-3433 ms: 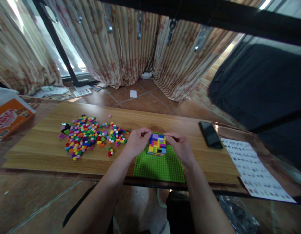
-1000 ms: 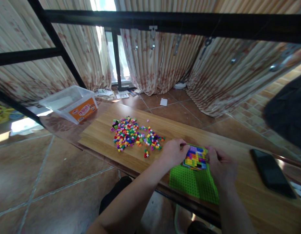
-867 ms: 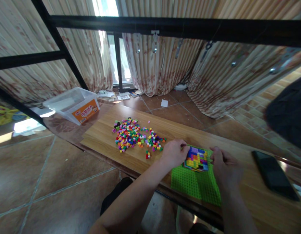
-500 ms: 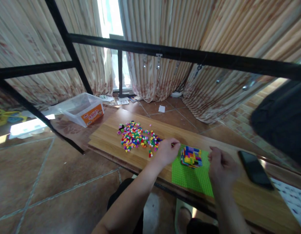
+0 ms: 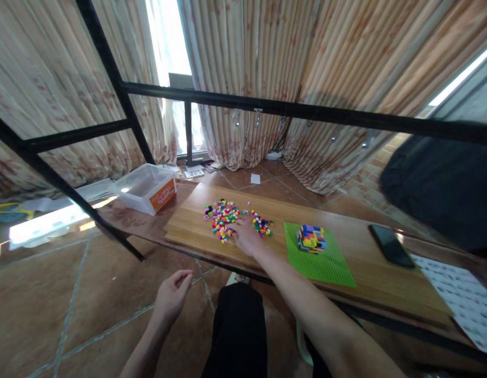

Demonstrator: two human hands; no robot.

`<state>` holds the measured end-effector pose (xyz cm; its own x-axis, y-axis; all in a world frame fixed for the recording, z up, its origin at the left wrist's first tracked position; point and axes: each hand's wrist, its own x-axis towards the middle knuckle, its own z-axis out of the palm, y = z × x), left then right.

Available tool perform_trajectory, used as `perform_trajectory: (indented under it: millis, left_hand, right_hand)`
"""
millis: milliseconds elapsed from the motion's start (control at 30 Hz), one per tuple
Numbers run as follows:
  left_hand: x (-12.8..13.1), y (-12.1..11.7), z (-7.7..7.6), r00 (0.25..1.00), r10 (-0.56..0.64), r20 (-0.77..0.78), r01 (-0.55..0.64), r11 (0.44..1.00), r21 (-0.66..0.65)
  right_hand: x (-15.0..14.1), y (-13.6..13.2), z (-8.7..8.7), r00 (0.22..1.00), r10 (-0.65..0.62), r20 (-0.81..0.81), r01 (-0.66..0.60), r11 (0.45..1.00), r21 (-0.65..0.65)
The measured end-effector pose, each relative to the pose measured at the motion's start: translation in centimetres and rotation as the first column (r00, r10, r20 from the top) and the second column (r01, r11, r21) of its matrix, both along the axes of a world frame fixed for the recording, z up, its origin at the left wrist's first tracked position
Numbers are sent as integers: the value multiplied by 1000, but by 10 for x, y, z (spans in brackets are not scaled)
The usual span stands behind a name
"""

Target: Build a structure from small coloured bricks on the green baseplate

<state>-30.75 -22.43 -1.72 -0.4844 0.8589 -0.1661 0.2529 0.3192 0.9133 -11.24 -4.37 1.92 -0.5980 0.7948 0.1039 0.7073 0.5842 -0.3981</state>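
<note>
My right hand reaches across to the loose pile of small coloured toy bricks, its fingers stretched out at the pile's near edge. No brick can be made out in its grasp. My left hand hovers in front of the table, over the floor, thumb and fingers pinched together; whatever may be between them is hidden. A block built of many-coloured bricks stands on the far part of a green baseplate, with neither hand touching it.
The wooden board also bears a black phone. A printed sheet lies at the right end. A clear plastic box with an orange label stands left, and a black metal bar crosses beyond.
Both hands have left the brick-built block. My right hand has crossed left to the loose bricks, and my left hand has drawn back off the table. The view has shifted left.
</note>
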Motion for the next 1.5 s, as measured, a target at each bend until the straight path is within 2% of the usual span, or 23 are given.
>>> perform_trajectory:
  millis: [67,133,233,300,433,500,533,600,667,767,900,1000,1133,1333,1500]
  left_hand:
    - [-13,-20,-19,1000,10,24,-9,999,-42]
    - [-20,-31,-33,999,-31,40,35,994,-104]
    - [-20,-28,-38,994,-77,77,85,990,-113]
    - [-11,-17,-29,991,-96,95,104,991,-86]
    - [25,18,10,961,-172,219,172,985,20]
    - [47,33,30,936,-188,297,170,982,87]
    - [58,37,38,920,-210,332,179,976,121]
    - [78,39,52,871,-319,374,275,947,168]
    - [94,32,61,830,-422,364,377,906,191]
    - [112,11,67,811,-462,360,429,887,172]
    - [130,-13,68,803,-468,368,463,880,109]
    - [146,-23,69,785,-498,369,507,858,80]
    - [174,-30,71,769,-529,359,548,835,55]
    - [219,-36,71,739,-563,370,606,795,0]
    - [249,-33,73,718,-470,513,540,842,17]
  right_hand:
    - [-5,4,0,999,19,50,-19,1000,-3]
    - [-8,6,0,996,10,89,-9,1000,-4]
    - [-9,7,2,992,-41,118,41,999,7]
    - [-7,4,7,988,-100,121,99,995,21]
    - [4,-24,26,973,-216,82,213,976,45]
    - [12,-52,38,972,-230,40,228,973,49]
    - [17,-68,43,975,-220,-43,222,974,51]
    - [27,-101,49,962,-210,-176,219,975,28]
    - [39,-130,50,942,-234,-242,239,971,-8]
    - [56,-160,46,918,-262,-296,263,964,-37]
    - [81,-184,44,943,-150,-298,139,989,-57]
    - [103,-200,46,946,-132,-297,114,991,-76]
    - [138,-217,46,937,-159,-312,146,987,-64]
    - [185,-233,32,934,-190,-303,186,982,-44]
    - [204,-237,19,889,-228,-396,234,972,-34]
